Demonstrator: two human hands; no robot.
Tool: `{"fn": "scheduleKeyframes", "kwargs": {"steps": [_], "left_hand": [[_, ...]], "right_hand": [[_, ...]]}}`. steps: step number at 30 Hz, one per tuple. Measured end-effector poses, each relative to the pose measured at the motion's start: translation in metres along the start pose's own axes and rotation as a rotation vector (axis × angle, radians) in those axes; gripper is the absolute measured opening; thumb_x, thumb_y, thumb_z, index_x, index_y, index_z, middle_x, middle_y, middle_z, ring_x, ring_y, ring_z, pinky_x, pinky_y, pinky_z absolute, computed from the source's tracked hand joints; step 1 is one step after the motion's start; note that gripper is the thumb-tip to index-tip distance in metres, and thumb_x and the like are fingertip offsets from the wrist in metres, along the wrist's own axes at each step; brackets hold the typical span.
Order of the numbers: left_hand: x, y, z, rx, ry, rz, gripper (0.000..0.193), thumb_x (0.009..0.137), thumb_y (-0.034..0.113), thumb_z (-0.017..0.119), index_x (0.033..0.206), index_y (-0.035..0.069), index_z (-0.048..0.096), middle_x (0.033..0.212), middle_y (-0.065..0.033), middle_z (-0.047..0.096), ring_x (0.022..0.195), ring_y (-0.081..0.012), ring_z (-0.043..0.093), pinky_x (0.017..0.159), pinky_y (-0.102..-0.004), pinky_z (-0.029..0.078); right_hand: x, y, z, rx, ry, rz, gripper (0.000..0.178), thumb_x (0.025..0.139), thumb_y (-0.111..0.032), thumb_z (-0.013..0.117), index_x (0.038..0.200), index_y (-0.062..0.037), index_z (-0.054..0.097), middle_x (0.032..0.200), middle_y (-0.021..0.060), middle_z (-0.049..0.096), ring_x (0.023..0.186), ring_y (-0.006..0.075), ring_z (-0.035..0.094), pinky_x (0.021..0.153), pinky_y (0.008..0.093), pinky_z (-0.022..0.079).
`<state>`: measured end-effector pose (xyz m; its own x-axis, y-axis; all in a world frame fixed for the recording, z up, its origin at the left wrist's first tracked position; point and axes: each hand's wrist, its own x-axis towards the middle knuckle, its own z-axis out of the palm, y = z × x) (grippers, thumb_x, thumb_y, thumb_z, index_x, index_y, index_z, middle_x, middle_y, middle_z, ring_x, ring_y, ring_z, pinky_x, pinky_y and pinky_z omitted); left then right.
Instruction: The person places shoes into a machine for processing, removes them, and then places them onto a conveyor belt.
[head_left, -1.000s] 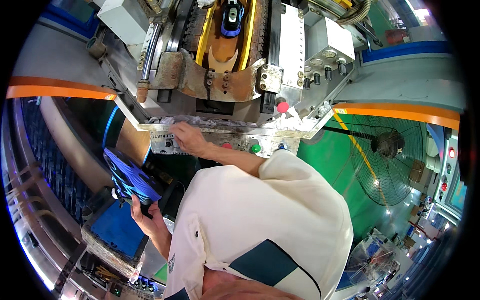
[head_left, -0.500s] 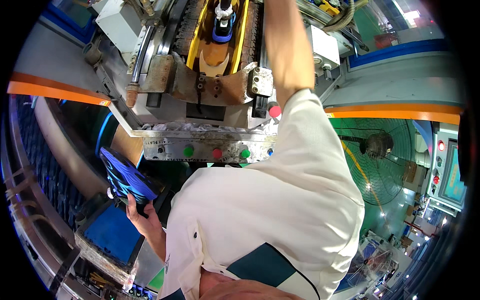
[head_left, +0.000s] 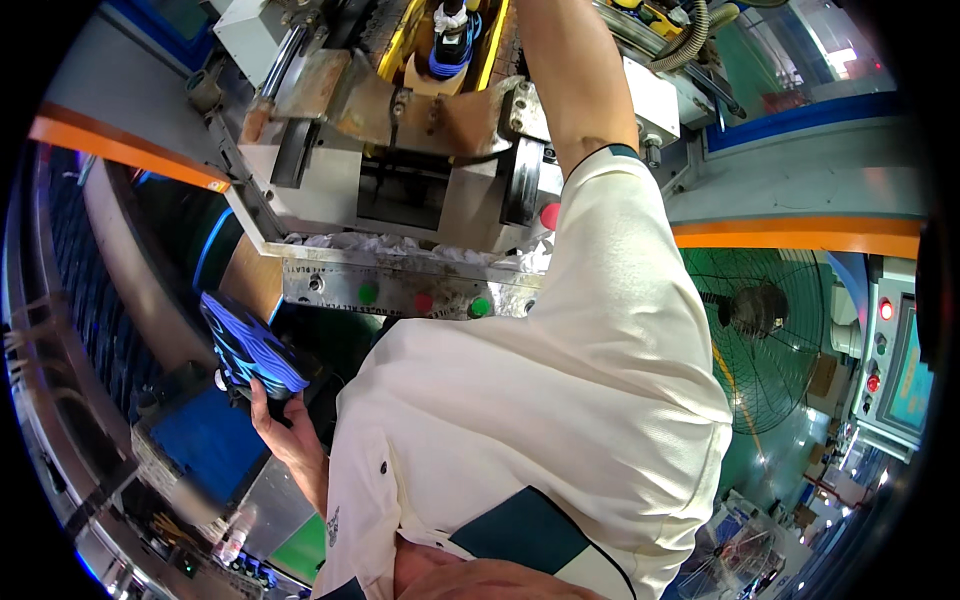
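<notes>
My left hand (head_left: 292, 440) grips a blue and black shoe (head_left: 250, 345) low on the left, its patterned blue sole turned up toward me. Fingers and thumb close around the end nearest me. My right forearm (head_left: 575, 80) stretches forward over the right side of the machine; the right hand itself lies beyond the top edge. Inside the machine's yellow-walled channel (head_left: 395, 50) stands another blue and black shoe (head_left: 450, 50). A beige notched pad (head_left: 433, 82) sits against its near end, behind a curved rusty metal plate (head_left: 420, 120).
Before me runs a metal panel (head_left: 400, 285) with green and red push buttons. A blue-topped stand (head_left: 215, 440) is beside my left hand. A large caged fan (head_left: 755, 310) and a control box with a screen (head_left: 905, 350) stand at right. Orange bars (head_left: 800, 236) border the machine.
The curved plate and notched pad have slid away from me, up against the shoe in the machine, baring the rails and a dark slot. My left hand keeps its hold on the shoe.
</notes>
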<state>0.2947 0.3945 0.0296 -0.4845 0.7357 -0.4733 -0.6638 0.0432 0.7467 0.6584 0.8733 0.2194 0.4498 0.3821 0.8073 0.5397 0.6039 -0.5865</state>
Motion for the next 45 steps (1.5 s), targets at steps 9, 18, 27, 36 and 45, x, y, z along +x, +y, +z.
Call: {"fn": "scheduleKeyframes", "kwargs": {"steps": [9,18,27,36,45], "left_hand": [[-0.069,-0.03,-0.081,-0.135,0.135,-0.016,0.042,0.086,0.023,0.07,0.118,-0.001,0.058,0.117,-0.0112,0.064,0.11,-0.0253,0.06,0.095,-0.0448,0.048],[-0.143,-0.051,-0.159,-0.277,0.554,0.031,0.024,0.089,0.013,0.062,0.106,-0.003,0.06,0.092,-0.0144,0.066,0.079,-0.0243,0.066,0.065,-0.0389,0.056],[-0.222,-0.059,-0.333,-0.584,1.049,0.292,0.031,0.085,0.017,0.066,0.108,-0.003,0.059,0.097,-0.0148,0.064,0.082,-0.0258,0.065,0.068,-0.0428,0.055],[-0.186,-0.03,-0.629,-0.547,1.296,0.422,0.021,0.078,0.015,0.073,0.089,0.0,0.064,0.076,-0.0059,0.062,0.062,-0.0187,0.061,0.052,-0.0341,0.052],[-0.173,0.017,-0.904,-0.365,1.439,0.336,0.03,0.072,0.016,0.077,0.086,-0.007,0.064,0.081,-0.0114,0.065,0.063,-0.0198,0.062,0.057,-0.0333,0.051]], "right_hand": [[0.003,0.014,0.021,0.007,-0.133,0.068,0.055,0.069,-0.032,0.072,0.111,0.0019,0.06,0.094,0.0177,0.068,0.088,0.0305,0.066,0.08,0.0416,0.052],[0.033,0.125,-0.007,-0.496,-0.464,0.028,0.068,0.081,-0.048,0.066,0.126,0.0021,0.055,0.115,0.0211,0.063,0.1,0.0332,0.063,0.088,0.0446,0.049],[-0.169,0.017,0.045,-0.057,-0.403,-0.114,0.031,0.096,-0.016,0.043,0.095,0.0111,0.058,0.083,0.0236,0.062,0.071,0.0292,0.06,0.066,0.0404,0.051],[-0.517,-0.428,0.132,0.554,-1.543,0.008,0.023,0.088,0.001,0.061,0.11,0.0063,0.062,0.098,0.0123,0.069,0.086,0.0154,0.064,0.08,0.0256,0.051],[-0.679,-0.547,0.204,0.169,-1.534,-0.385,0.051,0.096,-0.035,0.052,0.131,0.0016,0.053,0.127,0.0146,0.059,0.114,0.0281,0.056,0.101,0.038,0.041]]}}
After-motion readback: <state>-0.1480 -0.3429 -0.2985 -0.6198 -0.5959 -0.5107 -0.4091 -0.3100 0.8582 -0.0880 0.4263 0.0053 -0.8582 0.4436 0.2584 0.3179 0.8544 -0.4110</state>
